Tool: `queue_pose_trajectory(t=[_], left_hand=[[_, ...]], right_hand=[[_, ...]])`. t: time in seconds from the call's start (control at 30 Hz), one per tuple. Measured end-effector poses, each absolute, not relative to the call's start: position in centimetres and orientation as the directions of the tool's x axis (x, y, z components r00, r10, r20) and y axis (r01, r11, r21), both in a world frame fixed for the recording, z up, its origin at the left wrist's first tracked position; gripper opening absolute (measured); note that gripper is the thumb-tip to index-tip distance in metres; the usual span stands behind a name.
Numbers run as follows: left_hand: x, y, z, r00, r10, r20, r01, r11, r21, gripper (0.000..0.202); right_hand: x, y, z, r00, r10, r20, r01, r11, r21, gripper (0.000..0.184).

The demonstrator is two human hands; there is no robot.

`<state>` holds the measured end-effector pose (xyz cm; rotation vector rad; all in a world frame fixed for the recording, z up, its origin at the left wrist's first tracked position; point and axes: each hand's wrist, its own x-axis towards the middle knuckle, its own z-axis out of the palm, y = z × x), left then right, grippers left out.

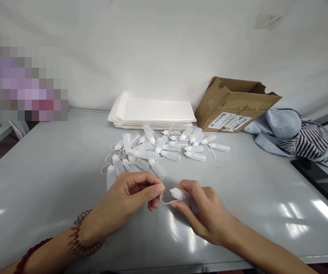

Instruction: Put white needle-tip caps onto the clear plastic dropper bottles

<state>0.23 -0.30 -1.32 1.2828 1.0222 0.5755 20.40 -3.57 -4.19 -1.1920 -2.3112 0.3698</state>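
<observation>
My right hand is wrapped round a small translucent needle-tip squeeze bottle, its white top pointing left. A thin dark needle runs from that top to the fingertips of my left hand. The left thumb and index finger are pinched on the end of the bottle's white cap strap, which loops back to the bottle's neck; the cap itself is hidden by the fingers. Just beyond both hands lies a loose pile of similar bottles, several with looped white straps.
A stack of white padded envelopes rests against the wall behind the pile. To its right stands an open cardboard box, beside light blue and striped cloth. A black phone lies on the grey table at right. A blurred-out area covers the upper left.
</observation>
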Motion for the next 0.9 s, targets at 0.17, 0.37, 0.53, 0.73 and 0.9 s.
queue_pose_trajectory(t=[0.17,0.37,0.53,0.73,0.9], left_hand=[[0.34,-0.46,-1.26,0.436,0.849,-0.298,0.195,0.234,0.952,0.023],[0.16,-0.31,-1.4,0.474,0.829,-0.297,0.166,0.247,0.955,0.022],[-0.01,-0.09,-1.57,0.499,0.814,-0.298,0.187,0.234,0.954,0.022],[0.1,-0.36,-1.52,0.434,0.867,-0.244,0.304,0.114,0.946,0.021],[0.19,-0.49,-1.58,0.441,0.881,-0.174,0.385,-0.011,0.923,0.021]], right_hand=[[20.43,-3.6,-4.35,-0.468,0.82,0.329,0.693,0.572,-0.44,0.02],[20.48,-3.51,-4.36,-0.491,0.806,0.33,0.668,0.592,-0.451,0.019],[20.41,-3.48,-4.18,-0.522,0.791,0.32,0.656,0.612,-0.442,0.019],[20.61,-3.17,-4.06,-0.576,0.766,0.286,0.639,0.64,-0.427,0.021],[20.67,-3.09,-4.11,-0.593,0.761,0.263,0.634,0.643,-0.43,0.025]])
